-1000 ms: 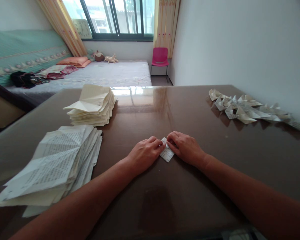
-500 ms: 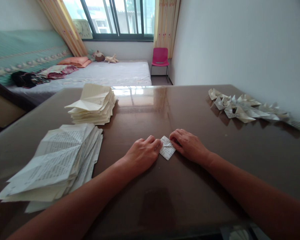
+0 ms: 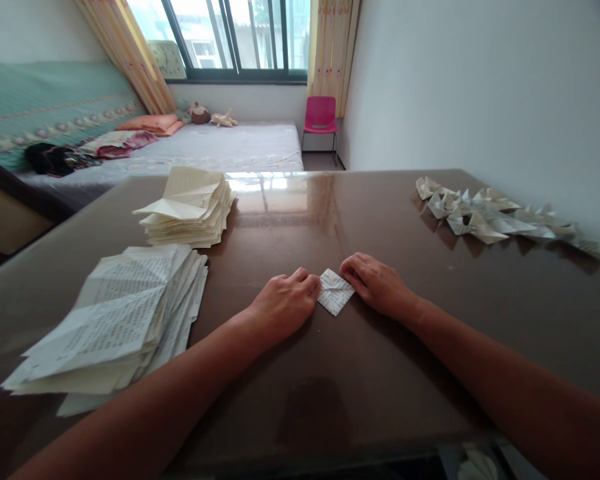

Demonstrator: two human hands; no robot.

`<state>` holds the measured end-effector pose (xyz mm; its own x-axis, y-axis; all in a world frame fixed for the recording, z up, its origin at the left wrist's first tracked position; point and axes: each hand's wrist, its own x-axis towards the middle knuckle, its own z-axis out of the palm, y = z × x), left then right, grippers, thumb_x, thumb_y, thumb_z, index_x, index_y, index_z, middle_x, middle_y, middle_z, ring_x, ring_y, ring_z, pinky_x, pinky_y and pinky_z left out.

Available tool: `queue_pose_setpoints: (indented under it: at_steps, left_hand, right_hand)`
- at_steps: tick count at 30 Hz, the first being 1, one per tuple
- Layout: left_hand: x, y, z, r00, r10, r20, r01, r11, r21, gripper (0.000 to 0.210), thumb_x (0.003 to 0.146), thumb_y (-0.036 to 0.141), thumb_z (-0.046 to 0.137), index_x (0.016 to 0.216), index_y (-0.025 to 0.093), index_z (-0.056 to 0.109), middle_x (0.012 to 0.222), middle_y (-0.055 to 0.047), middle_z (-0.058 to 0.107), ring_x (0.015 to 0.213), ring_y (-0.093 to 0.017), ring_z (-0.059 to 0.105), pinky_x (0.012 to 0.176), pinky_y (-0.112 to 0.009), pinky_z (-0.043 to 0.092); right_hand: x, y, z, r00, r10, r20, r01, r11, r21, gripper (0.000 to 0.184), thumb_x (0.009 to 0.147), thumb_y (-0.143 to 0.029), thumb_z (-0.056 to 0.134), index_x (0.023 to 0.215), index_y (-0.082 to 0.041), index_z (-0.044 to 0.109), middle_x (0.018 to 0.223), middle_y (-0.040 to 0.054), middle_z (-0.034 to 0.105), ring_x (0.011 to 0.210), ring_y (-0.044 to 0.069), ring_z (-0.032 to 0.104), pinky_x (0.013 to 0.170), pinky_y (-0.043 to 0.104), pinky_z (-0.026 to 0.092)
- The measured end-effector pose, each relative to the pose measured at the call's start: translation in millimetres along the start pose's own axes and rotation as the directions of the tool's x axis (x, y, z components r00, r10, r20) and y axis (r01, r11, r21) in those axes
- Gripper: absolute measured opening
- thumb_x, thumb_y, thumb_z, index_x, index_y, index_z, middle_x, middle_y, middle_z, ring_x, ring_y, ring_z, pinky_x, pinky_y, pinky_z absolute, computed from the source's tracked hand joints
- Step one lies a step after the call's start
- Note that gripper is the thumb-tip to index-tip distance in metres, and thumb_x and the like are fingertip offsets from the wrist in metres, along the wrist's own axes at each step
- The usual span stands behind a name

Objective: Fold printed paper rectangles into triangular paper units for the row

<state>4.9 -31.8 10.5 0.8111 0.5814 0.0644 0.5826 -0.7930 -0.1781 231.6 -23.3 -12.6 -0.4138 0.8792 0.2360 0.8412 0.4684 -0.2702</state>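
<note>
A small folded paper square (image 3: 335, 293), printed with text, lies on the brown table (image 3: 280, 360) with one corner toward me. My left hand (image 3: 291, 300) is closed at the paper's left corner, its fingertips pinching that edge. At the upper right side is my right hand (image 3: 375, 281), fingers curled together and touching or nearly touching the paper; its fingertips are partly hidden, so I cannot see whether they grip it.
On the left are a stack of creased printed sheets (image 3: 115, 313) and, behind it, a stack of cream paper (image 3: 190, 213). Several folded paper shapes (image 3: 485, 213) stand at the far right. Beyond the table are a bed (image 3: 240, 143) and a pink chair (image 3: 321, 117).
Both hands have shifted only slightly. The right fingers have moved a little up and off the paper's right corner, so more of the square shows.
</note>
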Motion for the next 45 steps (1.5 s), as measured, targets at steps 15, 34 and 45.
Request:
queue_pose_setpoints:
  at_steps: [15,34,45]
  left_hand:
    - [9,-2,17.5,0.957,-0.21,-0.201,0.154,0.952,-0.264,0.039,0.095,0.033,0.039,0.132,0.021,0.046,0.128,-0.004,0.057,0.112,-0.021,0.05,0.09,-0.034,0.049]
    - [9,0,7.0,0.963,-0.269,0.023,0.237,0.803,-0.547,0.028,0.083,0.032,0.057,0.111,0.028,0.061,0.1,-0.001,0.063,0.09,-0.017,0.059,0.078,-0.028,0.047]
    - [11,-2,9.3,0.941,-0.329,-0.075,0.202,0.728,-0.655,0.009,0.084,0.024,0.053,0.083,0.021,0.061,0.08,0.001,0.057,0.069,-0.011,0.055,0.065,-0.022,0.044]
  right_hand:
    - [0,1,-1,0.995,-0.095,0.04,0.087,0.981,0.172,0.017,0.085,-0.036,0.059,0.097,-0.024,0.061,0.094,0.0029,0.061,0.088,0.017,0.055,0.076,0.028,0.044]
    - [1,-2,-8,0.967,-0.255,0.015,0.231,0.898,0.375,0.004,0.085,-0.021,0.058,0.088,-0.021,0.062,0.101,0.0047,0.061,0.092,0.016,0.058,0.084,0.03,0.046]
    - [1,0,-5,0.997,-0.077,0.01,0.067,0.914,0.4,0.02,0.08,-0.03,0.065,0.095,-0.02,0.058,0.088,0.002,0.06,0.076,0.013,0.058,0.071,0.027,0.048]
